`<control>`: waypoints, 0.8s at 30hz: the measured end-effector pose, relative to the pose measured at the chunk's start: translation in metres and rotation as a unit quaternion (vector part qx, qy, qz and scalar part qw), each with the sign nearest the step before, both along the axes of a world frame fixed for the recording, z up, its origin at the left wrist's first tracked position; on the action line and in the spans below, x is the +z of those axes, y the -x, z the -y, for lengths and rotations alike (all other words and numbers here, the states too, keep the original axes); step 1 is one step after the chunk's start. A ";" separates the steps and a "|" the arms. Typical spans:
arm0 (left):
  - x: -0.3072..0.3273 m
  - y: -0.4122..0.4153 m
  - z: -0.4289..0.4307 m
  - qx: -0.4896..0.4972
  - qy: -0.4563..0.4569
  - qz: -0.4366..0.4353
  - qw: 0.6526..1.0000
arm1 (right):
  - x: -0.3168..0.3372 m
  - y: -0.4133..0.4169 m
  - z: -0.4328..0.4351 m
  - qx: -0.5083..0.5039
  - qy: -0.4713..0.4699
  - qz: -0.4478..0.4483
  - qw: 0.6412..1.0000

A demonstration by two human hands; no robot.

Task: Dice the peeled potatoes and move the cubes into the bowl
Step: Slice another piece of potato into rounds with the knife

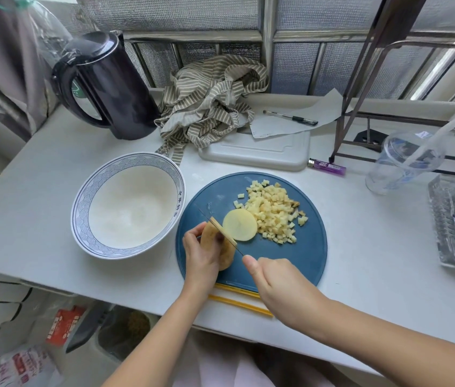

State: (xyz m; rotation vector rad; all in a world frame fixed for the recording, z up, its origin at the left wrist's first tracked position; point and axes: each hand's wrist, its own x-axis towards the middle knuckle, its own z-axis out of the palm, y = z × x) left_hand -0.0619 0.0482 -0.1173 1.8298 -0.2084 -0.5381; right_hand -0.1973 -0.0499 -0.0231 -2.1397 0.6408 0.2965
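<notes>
Potato (222, 248), firm but slippery, sits gripped in my left hand (202, 251) at lower centre; my right hand (273, 277) clenches the knife (220, 231).

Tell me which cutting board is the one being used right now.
The round blue board nearest the person; it carries the potato cubes. The white rectangular board behind it lies partly under cloth and paper.

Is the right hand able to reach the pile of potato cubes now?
Probably yes: the cubes lie uncovered on the blue board, just beyond the right hand, but it grips the knife.
</notes>
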 end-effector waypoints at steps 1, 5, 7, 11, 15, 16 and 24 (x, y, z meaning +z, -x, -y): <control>-0.001 0.001 0.000 0.002 0.003 0.003 1.000 | 0.001 -0.001 -0.002 0.000 0.011 -0.004 1.000; 0.001 0.003 -0.001 0.003 0.008 0.000 1.000 | 0.001 -0.003 -0.005 0.003 0.026 -0.016 1.000; 0.000 0.002 0.001 0.010 0.006 -0.006 1.000 | 0.000 -0.005 -0.006 0.002 0.020 -0.018 1.000; -0.006 -0.004 0.001 -0.004 -0.017 -0.011 1.000 | 0.005 -0.007 -0.001 -0.012 -0.025 -0.012 1.000; -0.001 -0.002 0.002 -0.019 -0.037 -0.002 0.999 | 0.010 -0.008 0.007 -0.026 -0.056 -0.018 0.998; 0.001 -0.001 0.003 -0.020 -0.031 0.008 0.999 | 0.008 -0.009 0.010 -0.021 -0.053 -0.021 0.998; 0.013 0.005 0.003 -0.016 -0.004 0.021 1.000 | -0.002 -0.015 0.011 -0.008 -0.050 -0.022 0.998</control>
